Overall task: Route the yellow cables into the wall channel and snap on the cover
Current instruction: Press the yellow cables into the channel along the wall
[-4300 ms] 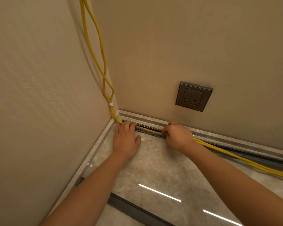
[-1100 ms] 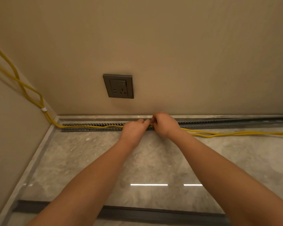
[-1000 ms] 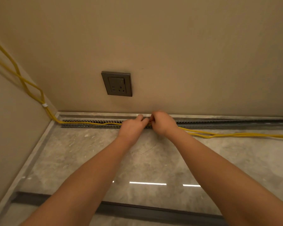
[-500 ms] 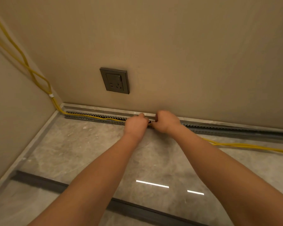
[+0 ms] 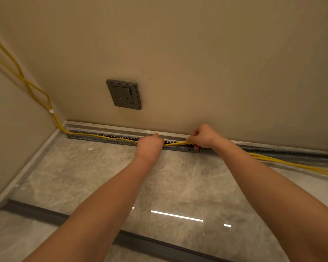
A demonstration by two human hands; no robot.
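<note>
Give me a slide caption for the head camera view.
Both hands, left and right, press yellow cables into the slotted channel.

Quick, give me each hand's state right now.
Left hand: closed, pressing the yellow cables down at the wall channel.
Right hand: closed, gripping the yellow cables just above the channel.

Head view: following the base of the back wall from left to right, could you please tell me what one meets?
White tie on the yellow cables → grey slotted wall channel → left hand → right hand → loose yellow cables on the floor.
</note>
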